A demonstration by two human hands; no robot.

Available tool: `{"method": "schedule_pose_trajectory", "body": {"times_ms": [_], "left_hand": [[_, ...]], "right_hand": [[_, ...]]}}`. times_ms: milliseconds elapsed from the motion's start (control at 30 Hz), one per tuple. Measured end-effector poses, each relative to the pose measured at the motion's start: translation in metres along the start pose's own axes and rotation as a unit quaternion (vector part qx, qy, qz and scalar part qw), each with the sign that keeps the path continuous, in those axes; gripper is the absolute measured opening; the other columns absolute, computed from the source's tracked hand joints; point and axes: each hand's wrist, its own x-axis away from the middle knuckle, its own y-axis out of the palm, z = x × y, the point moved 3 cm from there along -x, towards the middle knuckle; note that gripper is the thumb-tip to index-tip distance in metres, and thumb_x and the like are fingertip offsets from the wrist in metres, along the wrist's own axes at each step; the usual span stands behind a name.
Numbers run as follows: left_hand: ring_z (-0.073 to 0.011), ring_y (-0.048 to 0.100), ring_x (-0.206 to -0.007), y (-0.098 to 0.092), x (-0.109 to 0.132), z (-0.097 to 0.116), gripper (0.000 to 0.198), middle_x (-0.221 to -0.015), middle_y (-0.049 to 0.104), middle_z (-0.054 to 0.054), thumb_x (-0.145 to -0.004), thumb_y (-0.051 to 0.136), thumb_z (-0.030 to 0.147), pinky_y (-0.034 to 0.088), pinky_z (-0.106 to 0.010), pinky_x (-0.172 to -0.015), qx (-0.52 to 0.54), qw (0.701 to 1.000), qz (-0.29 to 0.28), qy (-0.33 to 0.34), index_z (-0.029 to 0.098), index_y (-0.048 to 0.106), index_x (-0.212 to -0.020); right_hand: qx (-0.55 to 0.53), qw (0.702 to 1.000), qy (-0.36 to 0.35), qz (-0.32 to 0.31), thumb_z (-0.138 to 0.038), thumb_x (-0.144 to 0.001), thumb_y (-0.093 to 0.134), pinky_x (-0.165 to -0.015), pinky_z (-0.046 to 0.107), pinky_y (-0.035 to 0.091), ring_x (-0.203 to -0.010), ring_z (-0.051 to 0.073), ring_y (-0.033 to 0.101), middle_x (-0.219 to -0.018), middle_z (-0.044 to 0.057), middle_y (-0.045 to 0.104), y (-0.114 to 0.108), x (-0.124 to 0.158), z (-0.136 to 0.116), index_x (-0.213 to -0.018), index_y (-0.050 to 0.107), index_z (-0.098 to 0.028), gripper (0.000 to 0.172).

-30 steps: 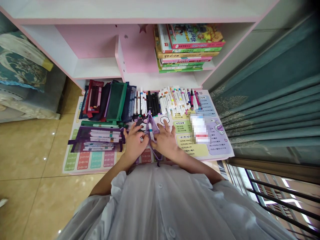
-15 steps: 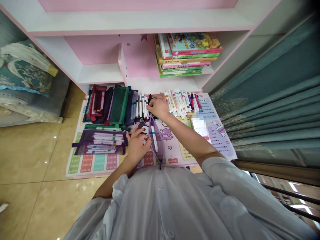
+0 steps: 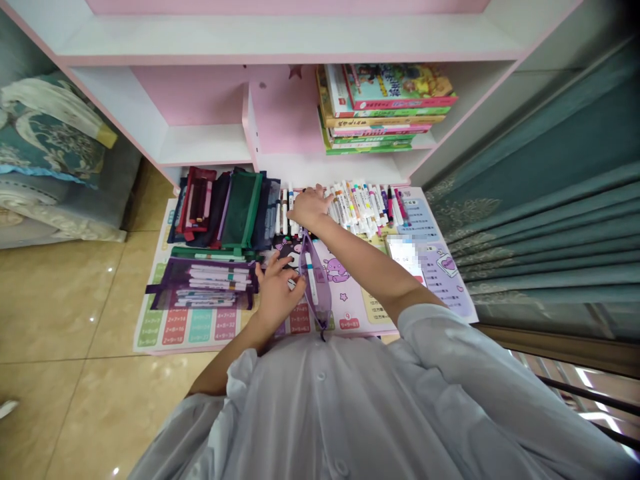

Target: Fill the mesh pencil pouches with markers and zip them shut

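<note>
My left hand (image 3: 278, 293) is at the left edge of an opened purple mesh pencil pouch (image 3: 321, 300), its thumb and index finger pinched at that edge while the other fingers stay raised. Inside the pouch lies one white marker with a blue band (image 3: 312, 280). My right hand (image 3: 310, 208) is over the row of markers at the back, fingers apart; its fingertips partly cover the pens beneath. To its left stand a few white markers (image 3: 285, 212), and on its right spreads a pile of capped markers (image 3: 357, 207) in many colours.
A filled purple mesh pouch (image 3: 200, 303) lies at left, below red (image 3: 197, 230) and green mesh pouches (image 3: 241, 213). A phone (image 3: 405, 257) rests on the printed mat (image 3: 170, 323) at right. Books (image 3: 385, 117) are stacked in the pink shelf; a curtain (image 3: 540, 220) hangs to the right.
My right hand has shifted slightly among the markers and its fingers have spread. My left hand stays at the pouch edge. The whole view has shifted slightly.
</note>
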Motion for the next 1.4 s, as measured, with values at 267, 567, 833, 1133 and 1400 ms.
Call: {"method": "schedule_pose_trajectory", "body": {"times_ms": [267,567,833,1133,1400], "left_hand": [[-0.0337,0.046,-0.144,-0.001,0.001,0.001,0.016,-0.133,0.069,-0.006,-0.083,0.066,0.024,0.011,-0.074,-0.122,0.0,1.0,-0.004,-0.004,0.022,0.067,-0.067],[-0.0334,0.045,-0.145,-0.003,0.0,0.003,0.017,-0.133,0.069,-0.007,-0.083,0.066,0.022,0.011,-0.073,-0.122,-0.006,1.0,-0.01,-0.008,0.022,0.066,-0.066],[-0.0343,0.046,-0.144,-0.001,0.0,0.002,0.016,-0.132,0.07,-0.006,-0.082,0.068,0.022,0.012,-0.074,-0.121,-0.006,1.0,-0.001,-0.011,0.022,0.067,-0.066],[-0.0349,0.047,-0.143,0.001,-0.002,0.0,0.016,-0.131,0.07,-0.005,-0.083,0.067,0.025,0.014,-0.073,-0.122,-0.014,1.0,0.004,-0.001,0.023,0.069,-0.067],[-0.0344,0.045,-0.145,0.001,-0.002,0.002,0.017,-0.131,0.07,-0.005,-0.083,0.065,0.026,0.012,-0.07,-0.123,-0.011,1.0,0.002,-0.003,0.022,0.067,-0.067]], "right_hand": [[-0.009,1.0,0.002,0.021,-0.044,-0.086,0.063,-0.114,0.081,0.016,-0.153,0.046,0.021,-0.149,0.019,0.052,-0.002,-0.002,-0.001,-0.132,0.066,-0.018,0.053],[0.006,1.0,0.008,-0.009,-0.045,-0.086,0.063,-0.112,0.083,0.014,-0.153,0.048,0.016,-0.153,0.022,0.048,-0.001,-0.001,-0.009,-0.137,0.062,-0.013,0.06],[-0.036,0.999,-0.019,0.03,-0.04,-0.087,0.06,-0.114,0.079,0.017,-0.149,0.044,0.028,-0.143,0.02,0.057,-0.011,0.011,-0.001,-0.124,0.069,-0.013,0.046],[-0.156,0.971,-0.079,0.164,-0.029,-0.079,0.062,-0.112,0.074,0.027,-0.149,0.043,0.032,-0.145,0.01,0.06,-0.031,0.123,0.044,-0.061,0.068,-0.019,0.021],[-0.096,0.976,-0.126,0.149,-0.031,-0.079,0.064,-0.111,0.068,0.03,-0.145,0.043,0.039,-0.14,0.011,0.065,0.005,0.211,0.066,-0.064,0.074,-0.021,0.02]]}}
